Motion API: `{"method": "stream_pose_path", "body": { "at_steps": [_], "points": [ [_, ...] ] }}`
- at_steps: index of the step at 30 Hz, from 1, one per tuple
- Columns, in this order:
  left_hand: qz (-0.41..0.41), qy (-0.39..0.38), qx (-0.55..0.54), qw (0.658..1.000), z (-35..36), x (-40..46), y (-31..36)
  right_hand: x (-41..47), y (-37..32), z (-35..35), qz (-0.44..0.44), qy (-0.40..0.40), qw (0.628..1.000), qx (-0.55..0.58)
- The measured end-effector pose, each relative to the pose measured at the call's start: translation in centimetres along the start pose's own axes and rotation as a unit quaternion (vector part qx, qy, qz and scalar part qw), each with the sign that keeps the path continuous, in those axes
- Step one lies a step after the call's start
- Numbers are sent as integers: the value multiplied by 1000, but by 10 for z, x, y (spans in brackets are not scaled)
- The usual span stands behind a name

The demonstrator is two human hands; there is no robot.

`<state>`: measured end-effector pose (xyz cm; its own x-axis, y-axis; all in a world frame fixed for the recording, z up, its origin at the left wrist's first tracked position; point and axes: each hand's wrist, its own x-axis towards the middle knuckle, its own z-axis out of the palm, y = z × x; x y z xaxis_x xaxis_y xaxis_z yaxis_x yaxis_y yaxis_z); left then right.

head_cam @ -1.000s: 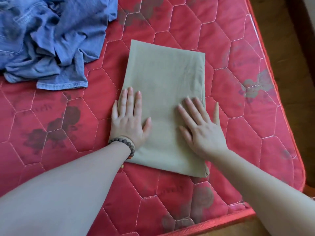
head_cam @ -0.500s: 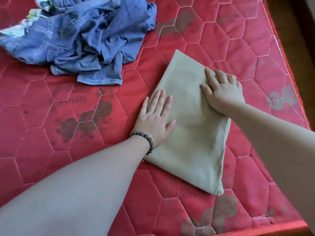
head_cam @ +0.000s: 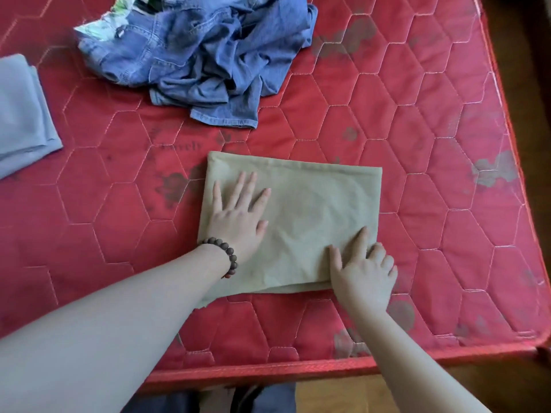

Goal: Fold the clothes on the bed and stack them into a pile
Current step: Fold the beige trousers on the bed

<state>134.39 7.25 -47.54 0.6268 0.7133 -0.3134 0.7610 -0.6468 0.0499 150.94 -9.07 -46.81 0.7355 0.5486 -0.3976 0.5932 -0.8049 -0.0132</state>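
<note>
A folded tan garment lies flat on the red quilted mattress, its long side now running left to right. My left hand, with a bead bracelet on the wrist, presses flat on its left half with fingers spread. My right hand rests on the garment's near right corner, thumb and forefinger on top, the other fingers curled at the edge. A crumpled heap of blue denim clothes lies at the back. A folded grey-blue garment sits at the far left.
The mattress's near edge and right edge border a wooden floor. A patterned cloth pokes out from the denim heap. Dark trousers of the person show below the near edge.
The tan garment has been turned from lengthwise to crosswise. My right hand moved from its far right edge to its near right corner. The view shifted, revealing the grey-blue folded garment.
</note>
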Motion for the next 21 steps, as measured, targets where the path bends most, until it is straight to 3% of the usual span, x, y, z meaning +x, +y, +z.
{"method": "stream_pose_path", "body": {
  "at_steps": [2,5,7,12,17,21],
  "points": [
    [-108,26,-66,992,-3,-20,-22,15,5,-11,28,27,995,87],
    [-222,29,-240,945,-8,-34,-47,44,5,-21,79,-1,978,191],
    [-203,14,-336,920,-8,-37,-53,49,0,-25,65,-21,971,230],
    [-141,-22,-442,886,-9,-38,-66,42,-4,-44,13,-45,961,274],
    [-144,41,-449,881,-12,-56,-104,14,-41,-46,-22,-24,967,253],
    [-169,86,-423,886,-24,-84,-179,-14,-123,-43,-77,-18,954,290]
  ]
}}
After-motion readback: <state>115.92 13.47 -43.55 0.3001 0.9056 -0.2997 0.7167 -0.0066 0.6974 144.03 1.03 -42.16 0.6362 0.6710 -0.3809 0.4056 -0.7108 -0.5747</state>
